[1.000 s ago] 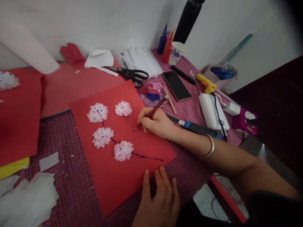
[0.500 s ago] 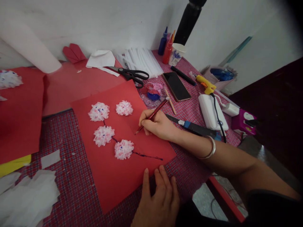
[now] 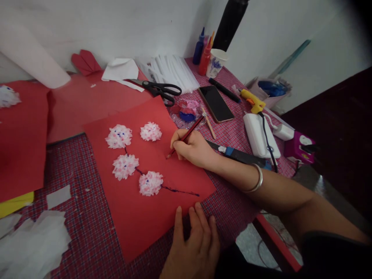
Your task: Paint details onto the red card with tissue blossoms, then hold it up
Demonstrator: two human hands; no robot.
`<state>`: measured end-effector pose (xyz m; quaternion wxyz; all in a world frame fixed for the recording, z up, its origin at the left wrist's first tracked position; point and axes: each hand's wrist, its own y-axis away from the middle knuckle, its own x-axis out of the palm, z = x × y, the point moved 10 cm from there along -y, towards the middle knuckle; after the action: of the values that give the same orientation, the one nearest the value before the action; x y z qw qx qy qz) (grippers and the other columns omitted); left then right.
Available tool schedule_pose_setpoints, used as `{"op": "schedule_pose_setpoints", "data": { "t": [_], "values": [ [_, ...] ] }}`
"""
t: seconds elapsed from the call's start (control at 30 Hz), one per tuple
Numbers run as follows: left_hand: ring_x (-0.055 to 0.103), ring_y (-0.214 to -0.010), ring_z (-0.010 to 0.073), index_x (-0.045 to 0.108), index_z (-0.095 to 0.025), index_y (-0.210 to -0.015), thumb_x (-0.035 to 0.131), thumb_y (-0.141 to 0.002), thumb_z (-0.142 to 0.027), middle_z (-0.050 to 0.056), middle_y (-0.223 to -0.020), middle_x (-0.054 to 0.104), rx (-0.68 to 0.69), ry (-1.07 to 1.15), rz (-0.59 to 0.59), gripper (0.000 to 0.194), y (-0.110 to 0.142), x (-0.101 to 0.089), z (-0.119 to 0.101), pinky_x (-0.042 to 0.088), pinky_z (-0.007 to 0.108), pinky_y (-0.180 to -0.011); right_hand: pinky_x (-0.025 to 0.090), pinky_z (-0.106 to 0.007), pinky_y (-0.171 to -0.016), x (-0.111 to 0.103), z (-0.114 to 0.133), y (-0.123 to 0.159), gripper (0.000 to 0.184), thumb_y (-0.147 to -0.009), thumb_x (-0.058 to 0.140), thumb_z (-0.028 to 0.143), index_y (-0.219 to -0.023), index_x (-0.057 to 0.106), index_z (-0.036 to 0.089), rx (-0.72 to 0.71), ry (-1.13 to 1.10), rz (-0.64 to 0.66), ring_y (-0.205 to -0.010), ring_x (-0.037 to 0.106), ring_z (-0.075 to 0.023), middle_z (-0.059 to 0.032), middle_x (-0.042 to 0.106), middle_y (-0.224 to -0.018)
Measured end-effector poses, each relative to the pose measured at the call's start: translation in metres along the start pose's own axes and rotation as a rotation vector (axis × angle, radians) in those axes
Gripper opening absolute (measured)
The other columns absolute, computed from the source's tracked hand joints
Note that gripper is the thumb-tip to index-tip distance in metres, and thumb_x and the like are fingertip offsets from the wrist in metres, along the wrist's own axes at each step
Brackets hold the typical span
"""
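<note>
A red paper sheet (image 3: 139,217) lies on the checked tablecloth and carries several pink-and-white tissue flowers (image 3: 150,183) joined by a dark drawn stem. My right hand (image 3: 192,148) is closed round a red pencil (image 3: 186,136), its tip resting on the sheet right of the flowers. My left hand (image 3: 193,244) lies flat on the sheet's near edge, fingers stretched out and holding nothing.
Black scissors (image 3: 162,91), a phone (image 3: 215,104), a yellow glue gun (image 3: 253,101), a white power adapter (image 3: 260,135), paint bottles (image 3: 205,58) and a paper cup (image 3: 215,62) crowd the far right. White tissue scraps (image 3: 31,244) lie near left. More red sheets (image 3: 23,143) sit left.
The pencil tip and my right hand shifted only slightly over the sheet. My left hand stayed in place.
</note>
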<state>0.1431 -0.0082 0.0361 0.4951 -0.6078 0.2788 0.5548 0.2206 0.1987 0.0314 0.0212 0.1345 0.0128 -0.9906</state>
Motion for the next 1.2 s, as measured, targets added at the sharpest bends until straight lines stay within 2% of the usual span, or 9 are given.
{"op": "schedule_pose_setpoints", "data": {
  "t": [0.33, 0.53, 0.67, 0.83, 1.03, 1.1, 1.2],
  "values": [
    [0.053, -0.112, 0.034, 0.054, -0.014, -0.122, 0.04, -0.095, -0.032, 0.018, -0.119, 0.06, 0.012, -0.011, 0.031, 0.036, 0.0, 0.0, -0.001, 0.037, 0.058, -0.095, 0.034, -0.02, -0.046, -0.005, -0.004, -0.005, 0.012, -0.075, 0.045, 0.013, -0.068, 0.055, 0.017, 0.04, -0.017, -0.045, -0.045, 0.045, -0.0078, 0.0048, 0.051, -0.049],
    [0.051, -0.114, 0.0348, 0.056, -0.015, -0.121, 0.045, -0.094, -0.037, 0.018, -0.12, 0.06, 0.007, -0.021, 0.042, 0.037, 0.0, 0.001, -0.002, 0.037, 0.059, -0.096, 0.033, -0.019, -0.043, 0.006, -0.003, 0.001, 0.012, -0.076, 0.046, 0.014, -0.069, 0.055, 0.017, 0.026, -0.136, 0.052, -0.042, 0.045, -0.0066, 0.0056, 0.052, -0.048],
    [0.052, -0.113, 0.0343, 0.056, -0.015, -0.121, 0.044, -0.094, -0.035, 0.018, -0.119, 0.06, 0.005, -0.01, 0.039, 0.036, 0.0, 0.001, -0.001, 0.037, 0.059, -0.096, 0.034, -0.018, -0.045, 0.013, -0.001, 0.002, 0.01, -0.076, 0.047, 0.014, -0.07, 0.055, 0.017, -0.01, -0.135, 0.112, -0.044, 0.047, -0.006, 0.0058, 0.054, -0.05],
    [0.053, -0.112, 0.034, 0.056, -0.015, -0.121, 0.041, -0.096, -0.034, 0.018, -0.119, 0.061, 0.016, -0.01, 0.032, 0.036, 0.0, 0.001, -0.001, 0.037, 0.058, -0.095, 0.033, -0.019, -0.044, 0.008, -0.001, 0.001, 0.01, -0.076, 0.046, 0.015, -0.07, 0.055, 0.016, -0.012, -0.122, 0.074, -0.044, 0.045, -0.0064, 0.0055, 0.054, -0.05],
    [0.053, -0.113, 0.0346, 0.056, -0.015, -0.121, 0.046, -0.094, -0.039, 0.018, -0.119, 0.061, 0.014, -0.017, 0.027, 0.038, 0.001, 0.002, -0.002, 0.037, 0.059, -0.096, 0.034, -0.019, -0.046, 0.005, -0.003, 0.001, 0.01, -0.076, 0.047, 0.015, -0.07, 0.055, 0.017, -0.019, -0.082, 0.063, -0.046, 0.046, -0.007, 0.0056, 0.053, -0.05],
    [0.052, -0.113, 0.0349, 0.055, -0.014, -0.123, 0.05, -0.092, -0.043, 0.018, -0.12, 0.061, 0.009, 0.0, 0.036, 0.042, 0.001, 0.002, -0.001, 0.036, 0.059, -0.097, 0.034, -0.019, -0.046, 0.005, -0.004, 0.001, 0.01, -0.076, 0.047, 0.015, -0.07, 0.055, 0.017, -0.013, -0.081, 0.067, -0.046, 0.047, -0.0072, 0.0056, 0.053, -0.05],
    [0.053, -0.113, 0.0344, 0.054, -0.011, -0.123, 0.054, -0.087, -0.058, 0.021, -0.121, 0.061, 0.022, 0.069, 0.036, 0.06, -0.001, 0.002, 0.001, 0.036, 0.052, -0.098, 0.034, -0.019, -0.044, 0.003, -0.005, -0.004, 0.01, -0.076, 0.047, 0.014, -0.071, 0.055, 0.017, 0.031, -0.116, 0.054, -0.044, 0.047, -0.007, 0.0056, 0.053, -0.048]
  ]
}}
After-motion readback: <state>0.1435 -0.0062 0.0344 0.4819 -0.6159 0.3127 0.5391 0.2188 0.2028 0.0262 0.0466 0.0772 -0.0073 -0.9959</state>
